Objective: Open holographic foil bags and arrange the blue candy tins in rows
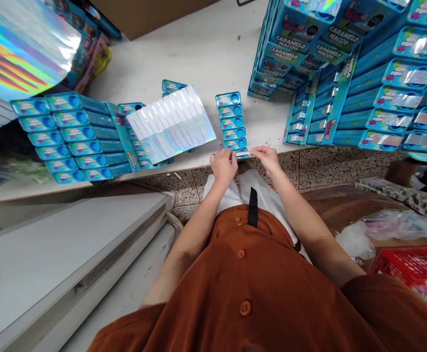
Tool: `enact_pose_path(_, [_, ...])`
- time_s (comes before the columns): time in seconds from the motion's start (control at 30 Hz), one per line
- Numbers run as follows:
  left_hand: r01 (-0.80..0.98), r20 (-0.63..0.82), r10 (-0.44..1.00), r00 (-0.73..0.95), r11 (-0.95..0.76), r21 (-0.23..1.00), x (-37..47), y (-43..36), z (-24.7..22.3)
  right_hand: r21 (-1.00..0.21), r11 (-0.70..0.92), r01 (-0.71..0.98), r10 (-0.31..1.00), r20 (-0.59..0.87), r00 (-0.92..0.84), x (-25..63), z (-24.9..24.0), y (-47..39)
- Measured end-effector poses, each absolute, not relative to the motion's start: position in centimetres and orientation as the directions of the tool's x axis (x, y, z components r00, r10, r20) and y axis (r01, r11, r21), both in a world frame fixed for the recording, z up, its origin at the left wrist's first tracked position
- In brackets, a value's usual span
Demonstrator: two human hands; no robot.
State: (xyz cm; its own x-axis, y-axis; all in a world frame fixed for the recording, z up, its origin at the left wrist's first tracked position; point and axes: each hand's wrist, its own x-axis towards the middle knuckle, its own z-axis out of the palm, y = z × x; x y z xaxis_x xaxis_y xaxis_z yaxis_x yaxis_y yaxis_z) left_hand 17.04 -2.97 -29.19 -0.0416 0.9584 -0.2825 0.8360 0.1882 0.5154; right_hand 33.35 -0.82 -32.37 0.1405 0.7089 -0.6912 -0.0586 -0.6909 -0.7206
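Observation:
A short column of small blue candy boxes point(232, 121) lies on the white table at its front edge. My left hand point(224, 165) has its fingers curled onto the left end of the nearest box. At that box's right end, my right hand point(266, 157) pinches the end of a small shiny sticker point(243, 153), which lies along the box. The fingertips partly cover both box and sticker. Left of the column, a sheet of silvery holographic stickers point(173, 124) rests on top of other blue boxes.
Stacked blue boxes point(85, 132) stand at the left, and taller stacks of blue display cartons point(297, 54) fill the right. A large holographic sheet point(23, 49) is at the upper left. A cardboard box point(155, 17) sits behind. A red crate point(411, 264) is at the lower right.

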Motion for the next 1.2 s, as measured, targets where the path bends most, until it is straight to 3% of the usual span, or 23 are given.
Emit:
enact_pose_path(0.53, [0.867, -0.290, 0.955, -0.059, 0.193, 0.459, 17.4, -2.8, -29.3, -0.684, -0.728, -0.036, 0.676, -0.726, 0.130, 32.8, -33.9, -1.2])
enact_pose_path(0.77, [0.897, -0.294, 0.954, -0.049, 0.172, 0.407, 17.4, -2.6, -29.3, -0.669, -0.743, -0.026, 0.648, -0.728, 0.225, 32.7, -34.7, -2.7])
enact_pose_path(0.93, [0.891, -0.288, 0.956, -0.054, 0.177, 0.419, 17.6, -2.7, -29.2, -0.792, -0.610, 0.036, 0.785, -0.596, 0.171, 31.4, -34.1, -2.0])
enact_pose_path(1.2, [0.864, -0.380, 0.894, -0.237, 0.373, 0.339, 16.0, -2.5, -29.5, -0.796, -0.601, 0.069, 0.798, -0.594, 0.103, 31.3, -34.3, -1.4])
